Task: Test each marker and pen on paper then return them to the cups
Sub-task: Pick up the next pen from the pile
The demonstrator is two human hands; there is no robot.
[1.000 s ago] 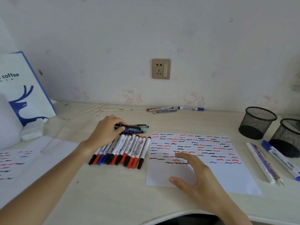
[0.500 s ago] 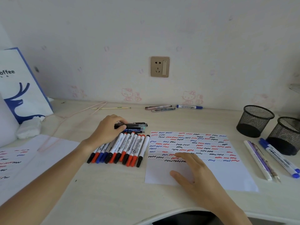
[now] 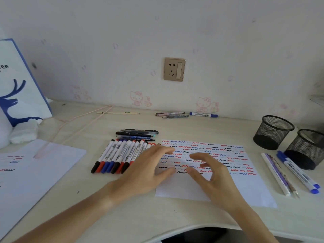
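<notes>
Hands [image 3: 177, 171] empty above paper [image 3: 245, 190]

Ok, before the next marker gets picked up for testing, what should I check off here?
1. Left hand free: ok, fingers relaxed, holding nothing.
2. Right hand free: ok, loosely curled over the paper, empty.
3. Blank space left on the paper: ok, bottom strip unmarked.
4. Row of markers within reach: ok, beside the left hand.
5. Cups upright and open: ok.
6. Markers capped: ok for the near ends showing; far ends cannot tell.
</notes>
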